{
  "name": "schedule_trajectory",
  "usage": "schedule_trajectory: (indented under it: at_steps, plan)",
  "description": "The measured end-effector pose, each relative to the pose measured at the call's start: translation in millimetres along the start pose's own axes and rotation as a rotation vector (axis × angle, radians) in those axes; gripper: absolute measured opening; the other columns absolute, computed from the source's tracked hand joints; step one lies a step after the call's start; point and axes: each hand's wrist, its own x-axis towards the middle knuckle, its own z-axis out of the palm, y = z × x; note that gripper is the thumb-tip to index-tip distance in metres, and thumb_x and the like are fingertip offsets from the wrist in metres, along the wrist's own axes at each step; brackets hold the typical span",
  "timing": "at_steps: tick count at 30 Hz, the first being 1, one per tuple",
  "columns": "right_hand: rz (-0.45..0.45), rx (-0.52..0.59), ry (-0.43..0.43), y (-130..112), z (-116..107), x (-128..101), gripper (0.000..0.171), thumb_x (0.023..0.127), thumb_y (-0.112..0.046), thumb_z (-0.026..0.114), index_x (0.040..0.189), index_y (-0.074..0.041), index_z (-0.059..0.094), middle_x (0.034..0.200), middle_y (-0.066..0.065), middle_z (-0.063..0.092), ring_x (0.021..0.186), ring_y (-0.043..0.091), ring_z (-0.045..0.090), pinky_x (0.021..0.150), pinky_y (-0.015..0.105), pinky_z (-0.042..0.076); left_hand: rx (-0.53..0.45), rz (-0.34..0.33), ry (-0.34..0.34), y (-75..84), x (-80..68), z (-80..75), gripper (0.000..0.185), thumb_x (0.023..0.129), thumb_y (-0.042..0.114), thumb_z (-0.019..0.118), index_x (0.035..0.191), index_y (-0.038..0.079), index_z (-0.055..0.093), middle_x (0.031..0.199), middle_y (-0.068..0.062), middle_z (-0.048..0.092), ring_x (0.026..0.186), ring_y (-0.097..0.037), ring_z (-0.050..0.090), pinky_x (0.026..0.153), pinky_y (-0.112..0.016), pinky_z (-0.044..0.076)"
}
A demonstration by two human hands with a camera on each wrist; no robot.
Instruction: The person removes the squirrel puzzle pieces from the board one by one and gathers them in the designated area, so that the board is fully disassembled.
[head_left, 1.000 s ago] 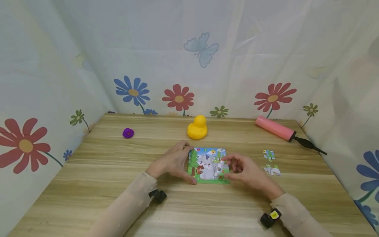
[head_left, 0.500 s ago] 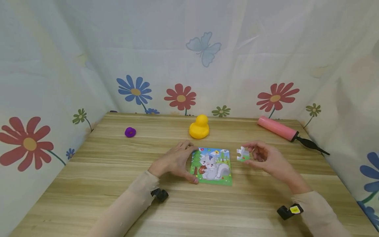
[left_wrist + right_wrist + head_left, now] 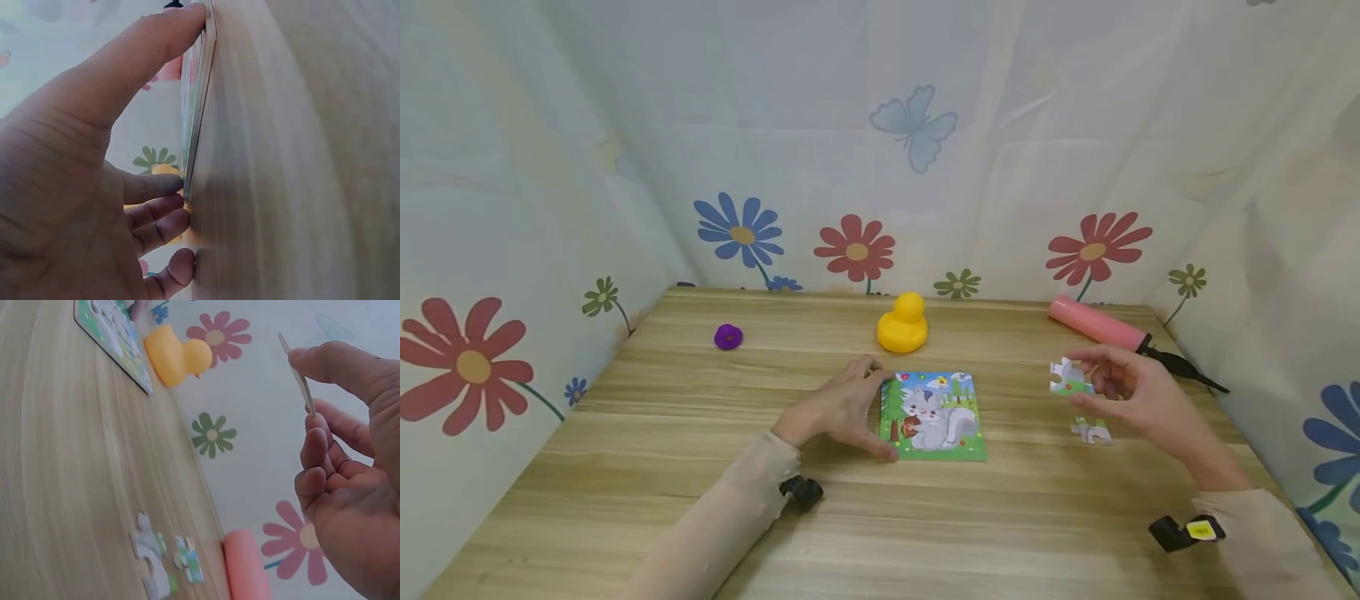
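Note:
A square jigsaw board (image 3: 936,417) with a squirrel picture lies flat on the table. My left hand (image 3: 838,408) holds its left side, thumb at the near corner and fingers at the far corner. In the left wrist view, the thumb and index finger touch the board's edge (image 3: 199,112). Raised off the table to the right, my right hand (image 3: 1138,404) pinches a jigsaw piece (image 3: 1067,379) between thumb and fingers; the right wrist view shows it edge-on. Below that hand lie two loose pieces, a grey-and-green piece (image 3: 152,553) and a blue-and-green piece (image 3: 189,559), the latter mostly hidden in the head view.
A yellow rubber duck (image 3: 902,323) stands behind the board. A small purple object (image 3: 728,337) sits at the back left. At the back right lies a pink hand pump (image 3: 1097,323) with a black end, partly behind my right hand. Flowered cloth (image 3: 760,125) encloses the table (image 3: 790,542).
My right hand has moved from the board's right side out to the right, carrying the jigsaw piece up off the board. The left hand has stayed at the board's left side.

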Motion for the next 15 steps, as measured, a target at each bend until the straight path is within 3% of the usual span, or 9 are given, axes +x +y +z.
schedule_trajectory:
  at_steps: [11,15]
  plan:
    - [0.122,-0.083,-0.002,16,-30,-30,0.055,0.097,-0.009,0.088,0.147,-0.003,0.065,0.104,0.006,0.060,0.087,0.016,0.057,0.065,0.026,0.048,0.000,-0.007,-0.022,-1.3,0.2,-0.7,0.129,0.073,0.068,0.099,0.170,0.007,0.040,0.169,-0.012,0.034,0.149,-0.030,0.040,0.131,-0.049,0.038]
    - [0.110,-0.059,-0.024,24,-33,-41,0.053,0.096,-0.003,0.087,0.145,-0.001,0.065,0.102,0.004,0.062,0.085,0.017,0.057,0.062,0.028,0.047,-0.001,-0.009,-0.023,-1.6,-0.1,-1.3,0.130,0.073,0.068,0.099,0.171,0.007,0.039,0.170,-0.013,0.033,0.150,-0.030,0.039,0.132,-0.049,0.037]
